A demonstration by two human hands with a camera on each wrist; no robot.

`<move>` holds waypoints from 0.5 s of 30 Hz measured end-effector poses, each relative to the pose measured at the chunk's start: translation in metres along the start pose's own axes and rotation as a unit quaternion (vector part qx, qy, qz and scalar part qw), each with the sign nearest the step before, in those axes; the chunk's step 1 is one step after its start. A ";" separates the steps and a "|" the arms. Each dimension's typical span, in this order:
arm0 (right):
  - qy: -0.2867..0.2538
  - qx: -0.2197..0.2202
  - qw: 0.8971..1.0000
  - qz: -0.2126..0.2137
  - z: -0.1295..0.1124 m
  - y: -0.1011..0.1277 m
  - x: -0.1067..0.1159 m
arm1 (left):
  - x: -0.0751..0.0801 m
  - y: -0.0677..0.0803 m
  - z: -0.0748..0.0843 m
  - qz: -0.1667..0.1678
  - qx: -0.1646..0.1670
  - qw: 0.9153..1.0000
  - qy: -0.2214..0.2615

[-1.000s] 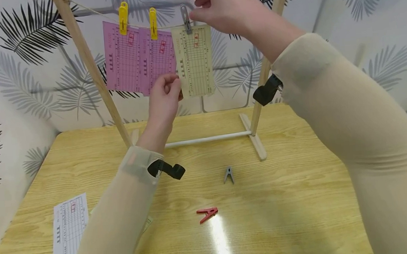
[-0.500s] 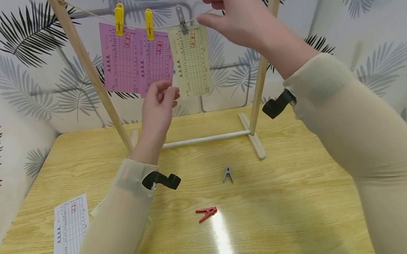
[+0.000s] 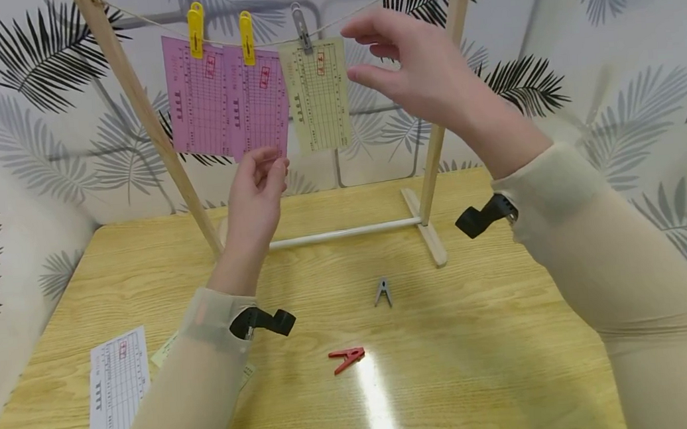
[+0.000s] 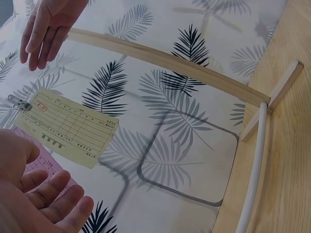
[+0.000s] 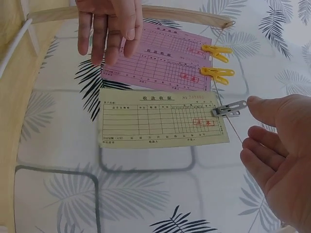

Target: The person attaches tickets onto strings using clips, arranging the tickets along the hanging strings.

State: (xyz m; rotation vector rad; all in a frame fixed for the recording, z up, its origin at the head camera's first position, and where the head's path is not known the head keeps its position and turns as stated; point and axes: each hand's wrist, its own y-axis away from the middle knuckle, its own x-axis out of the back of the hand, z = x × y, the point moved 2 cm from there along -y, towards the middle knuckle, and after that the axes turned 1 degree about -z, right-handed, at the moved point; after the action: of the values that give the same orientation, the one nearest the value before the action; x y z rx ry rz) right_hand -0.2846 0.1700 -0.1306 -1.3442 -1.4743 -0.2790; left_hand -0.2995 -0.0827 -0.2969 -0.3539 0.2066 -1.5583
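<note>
Both arms in beige sleeves reach forward and up. The left hand [image 3: 255,197] is raised with relaxed fingers, holding nothing. The right hand [image 3: 417,76] is higher, open, fingers loosely spread.

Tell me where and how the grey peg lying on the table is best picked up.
Pinch the grey peg from above across its two splayed legs, which face the person; it lies flat on the table with nothing close around it. The right hand looks better placed, though both hands are up by the line.
</note>
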 end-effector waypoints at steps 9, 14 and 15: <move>-0.097 -0.036 0.994 -0.044 0.026 0.034 -0.024 | 0.015 0.015 -0.011 0.009 -0.004 0.999 -0.044; -0.116 -0.043 0.990 -0.062 0.043 0.052 -0.044 | 0.025 0.022 -0.019 0.003 0.006 0.997 -0.074; -0.117 -0.046 0.990 -0.064 0.047 0.055 -0.048 | 0.027 0.023 -0.021 0.000 0.008 0.997 -0.081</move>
State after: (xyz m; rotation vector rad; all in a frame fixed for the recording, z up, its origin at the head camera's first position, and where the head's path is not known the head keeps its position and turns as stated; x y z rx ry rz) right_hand -0.2741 0.1959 -0.2128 -1.3939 -1.7672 -0.2820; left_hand -0.2850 -0.1121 -0.3220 -0.4653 0.0681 -1.5223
